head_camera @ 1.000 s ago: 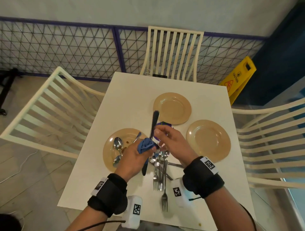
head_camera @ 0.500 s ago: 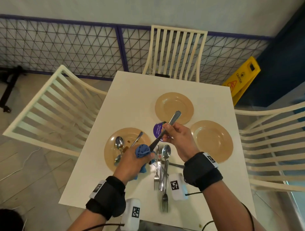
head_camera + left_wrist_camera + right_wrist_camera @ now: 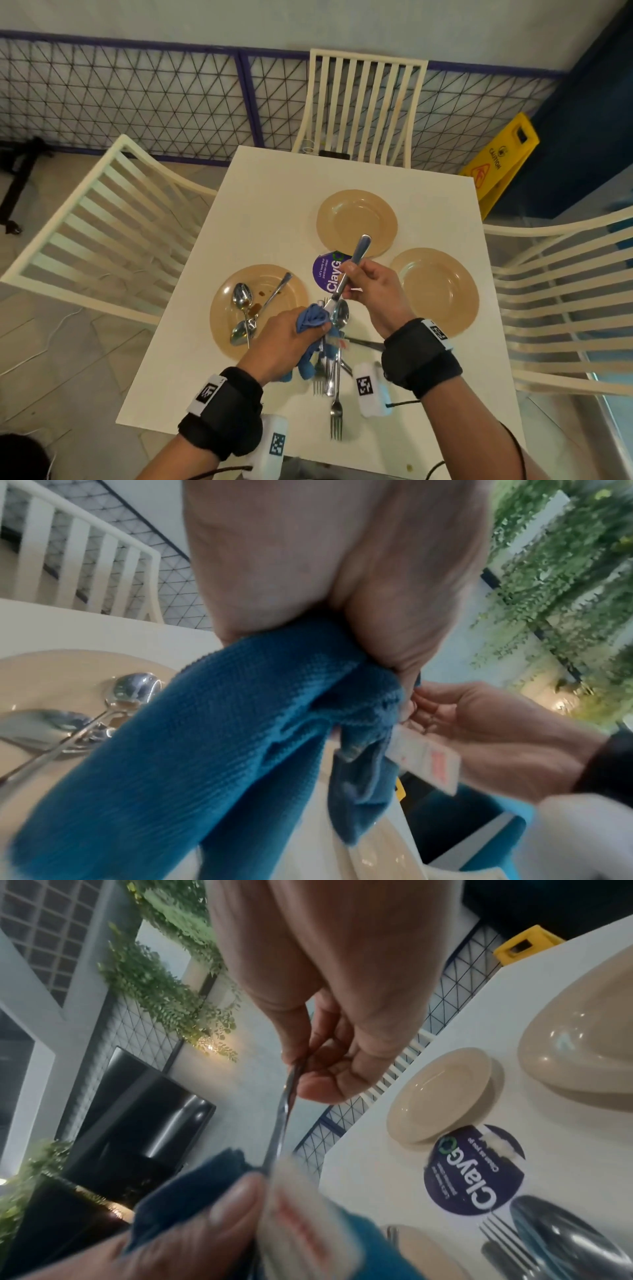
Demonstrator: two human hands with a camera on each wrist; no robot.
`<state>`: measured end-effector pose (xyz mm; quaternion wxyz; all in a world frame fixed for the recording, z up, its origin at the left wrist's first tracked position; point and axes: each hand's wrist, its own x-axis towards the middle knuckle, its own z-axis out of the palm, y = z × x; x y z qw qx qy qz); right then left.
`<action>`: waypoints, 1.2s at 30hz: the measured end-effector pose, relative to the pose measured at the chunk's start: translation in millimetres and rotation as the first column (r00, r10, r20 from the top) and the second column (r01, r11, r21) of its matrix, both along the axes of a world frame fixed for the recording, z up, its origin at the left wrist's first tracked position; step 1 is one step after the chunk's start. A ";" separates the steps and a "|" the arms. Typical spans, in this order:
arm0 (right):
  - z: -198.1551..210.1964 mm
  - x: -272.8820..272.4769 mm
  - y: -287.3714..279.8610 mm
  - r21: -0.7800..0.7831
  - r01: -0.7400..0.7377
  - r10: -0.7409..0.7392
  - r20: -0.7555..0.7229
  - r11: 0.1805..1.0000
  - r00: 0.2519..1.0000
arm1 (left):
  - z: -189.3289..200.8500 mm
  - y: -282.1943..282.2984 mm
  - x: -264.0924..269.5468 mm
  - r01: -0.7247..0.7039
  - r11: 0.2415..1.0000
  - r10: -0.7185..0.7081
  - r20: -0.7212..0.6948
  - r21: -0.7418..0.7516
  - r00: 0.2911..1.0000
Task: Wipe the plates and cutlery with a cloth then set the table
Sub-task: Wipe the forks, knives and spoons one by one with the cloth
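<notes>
Both hands work above the white table [image 3: 260, 205]: right hand [image 3: 371, 291] pinches a knife [image 3: 354, 263] by its handle, left hand [image 3: 287, 339] squeezes the blue cloth [image 3: 313, 320] around the blade.

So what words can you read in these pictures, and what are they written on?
"ClayG": big white letters on the round purple sticker on the table; the end is hidden in the head view.
"CAUTION": on the yellow floor sign.
Small print on the sticker: too small to read.
Red print on the cloth's white tag: blurred.
Wrist markers: patterns, no words.
</notes>
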<state>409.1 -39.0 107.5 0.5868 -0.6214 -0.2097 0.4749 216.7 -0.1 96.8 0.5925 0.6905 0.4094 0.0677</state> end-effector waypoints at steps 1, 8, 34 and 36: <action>-0.5 -1.4 -2.4 0.006 -0.004 0.004 -0.008 1.000 1.000 | -0.9 0.6 1.2 -0.002 1.000 0.002 -0.006 0.014 1.000; 0.8 6.7 -7.6 -0.009 -0.001 0.000 -0.039 1.000 0.999 | 5.1 -9.0 9.8 -0.036 0.999 0.036 0.032 -0.021 0.999; -56.9 27.1 -19.1 -0.262 0.014 -0.036 -0.077 0.965 0.996 | -18.1 -5.3 -42.0 -0.193 0.981 0.186 -0.159 -0.030 0.970; -84.3 15.3 -22.7 -0.366 -0.053 0.042 -0.039 0.929 0.998 | -17.8 3.6 -55.3 -0.300 0.954 0.293 -0.150 -0.027 0.944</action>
